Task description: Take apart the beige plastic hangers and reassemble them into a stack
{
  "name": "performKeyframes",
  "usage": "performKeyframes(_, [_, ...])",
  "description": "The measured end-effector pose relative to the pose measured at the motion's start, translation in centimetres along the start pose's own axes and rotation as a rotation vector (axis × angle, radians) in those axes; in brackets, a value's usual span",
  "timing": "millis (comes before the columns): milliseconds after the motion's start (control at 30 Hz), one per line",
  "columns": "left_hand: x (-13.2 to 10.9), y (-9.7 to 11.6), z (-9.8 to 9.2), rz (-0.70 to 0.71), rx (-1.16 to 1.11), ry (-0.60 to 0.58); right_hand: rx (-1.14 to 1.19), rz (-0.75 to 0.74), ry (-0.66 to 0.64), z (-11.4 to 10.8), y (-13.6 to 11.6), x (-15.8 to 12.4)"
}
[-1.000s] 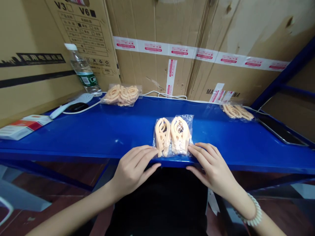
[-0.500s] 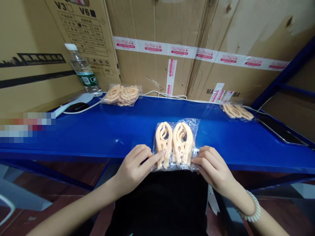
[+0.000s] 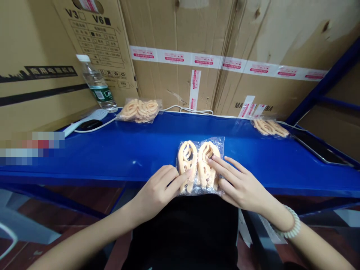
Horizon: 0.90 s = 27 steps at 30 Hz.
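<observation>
A clear plastic bag of peach folding hangers (image 3: 188, 159) lies at the front edge of the blue desk, its two bundles side by side. My left hand (image 3: 161, 189) grips the bag's lower left side, with the index finger stretched over the left bundle and the other fingers curled. On the right, my right hand (image 3: 239, 183) rests with its fingers spread, the fingertips touching the top of the right bundle. Its thumb lies low by the bag's right edge, partly hidden. A beaded bracelet (image 3: 294, 224) circles the right wrist.
Similar bagged hangers lie at the back left (image 3: 139, 110) and back right (image 3: 270, 127). A water bottle (image 3: 98, 88), a black mouse (image 3: 89, 125) and a white cable stand left. A dark tablet-like device (image 3: 320, 147) lies right. Cardboard boxes (image 3: 174, 22) wall the back.
My right hand has moved from the bag's right edge up and left onto the right bundle, its fingers spreading. My left hand stays at the bag's left side.
</observation>
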State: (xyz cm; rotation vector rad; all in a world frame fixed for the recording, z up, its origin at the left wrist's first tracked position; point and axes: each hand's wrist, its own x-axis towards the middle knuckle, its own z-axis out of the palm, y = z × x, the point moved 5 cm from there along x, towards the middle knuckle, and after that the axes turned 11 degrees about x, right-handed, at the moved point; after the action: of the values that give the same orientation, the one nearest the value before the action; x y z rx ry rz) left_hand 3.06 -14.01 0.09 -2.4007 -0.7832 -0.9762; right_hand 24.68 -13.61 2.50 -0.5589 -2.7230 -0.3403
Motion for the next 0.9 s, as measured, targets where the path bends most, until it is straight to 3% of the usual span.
performKeyframes(200, [0.0,0.2,0.0,0.043,0.016,0.095,-0.041,-0.030,0.178,-0.2,-0.7,0.0])
performKeyframes(500, [1.0,0.2,-1.3,0.177,0.060,0.110,-0.123,-0.134,0.224,-1.5,-0.9,-0.3])
performKeyframes(767, [2.4,-0.1,-2.2,0.282,0.097,0.160,-0.108,-0.103,0.188,-1.2,-1.0,0.0])
performKeyframes(900, [3.8,-0.4,-3.0,0.307,0.048,0.148,-0.102,-0.121,0.217,-2.0,-0.8,0.0])
